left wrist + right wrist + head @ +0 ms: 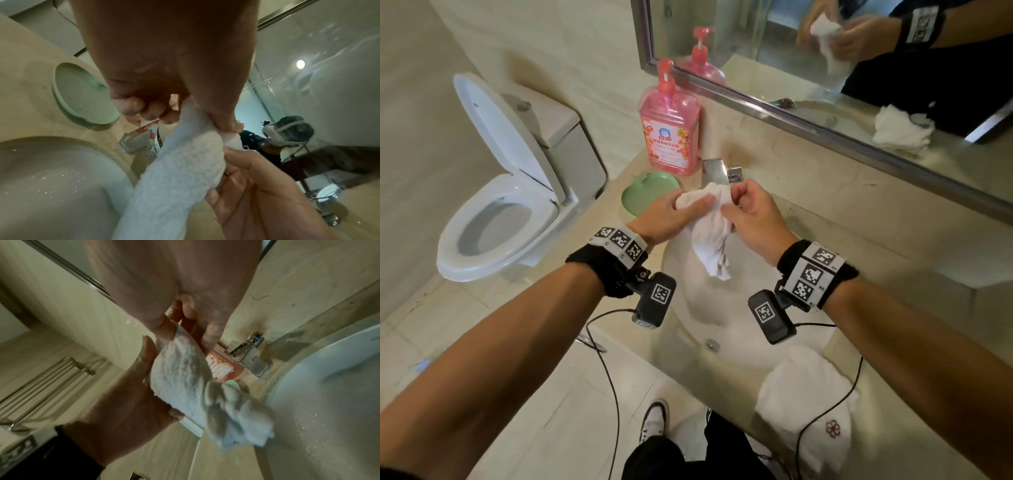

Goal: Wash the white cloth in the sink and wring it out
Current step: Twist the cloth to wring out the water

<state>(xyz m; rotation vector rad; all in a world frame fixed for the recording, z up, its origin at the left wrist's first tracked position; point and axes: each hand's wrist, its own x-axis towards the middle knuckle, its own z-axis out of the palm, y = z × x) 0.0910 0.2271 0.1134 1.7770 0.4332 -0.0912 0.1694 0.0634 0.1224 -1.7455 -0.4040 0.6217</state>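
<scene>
The white cloth [711, 236] hangs bunched over the white sink [685, 308], just in front of the tap [717, 171]. My left hand [674, 212] grips its upper left part, thumb laid across the fabric. My right hand [746, 209] pinches the upper right part with curled fingers. The cloth's loose end dangles into the basin without touching it. In the left wrist view the cloth [174, 178] runs down from my left hand [176, 113], with my right hand [257, 186] beside it. In the right wrist view my right hand [185, 318] pinches the cloth [185, 378], which lies on my left hand [127, 402].
A pink soap pump bottle [671, 133] and a green dish [647, 192] stand on the counter left of the tap. A second white towel [808, 411] lies on the counter's front right. A toilet [510, 192] with its lid up stands to the left. A mirror [859, 68] hangs behind.
</scene>
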